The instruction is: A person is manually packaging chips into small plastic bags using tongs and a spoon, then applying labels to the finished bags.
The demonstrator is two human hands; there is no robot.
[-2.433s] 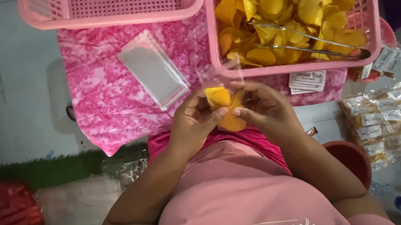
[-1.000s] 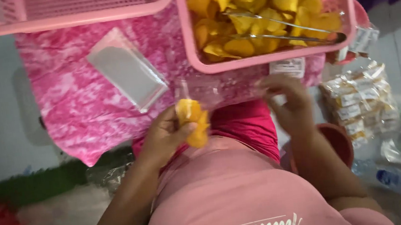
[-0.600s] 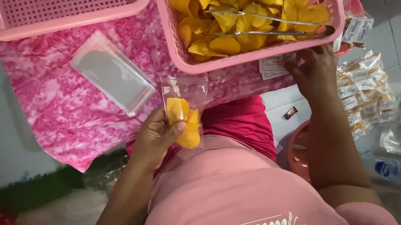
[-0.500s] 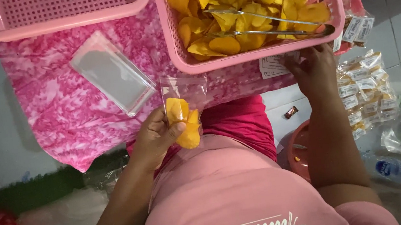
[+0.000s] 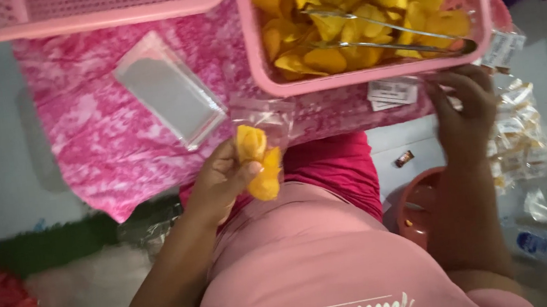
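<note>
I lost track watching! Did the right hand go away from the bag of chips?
Yes. The right hand left the bag and moved right, to the labels below the basket.

A stack of clear bags (image 5: 170,90) lies on pink cloth (image 5: 96,138); metal tongs (image 5: 388,34) rest in a pink basket (image 5: 374,76).

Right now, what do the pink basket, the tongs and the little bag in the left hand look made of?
Basket: likely moulded plastic, matte, lattice walls. Tongs: probably metal, thin, grey, shiny. Bag: clear glossy plastic film; chips show through.
</note>
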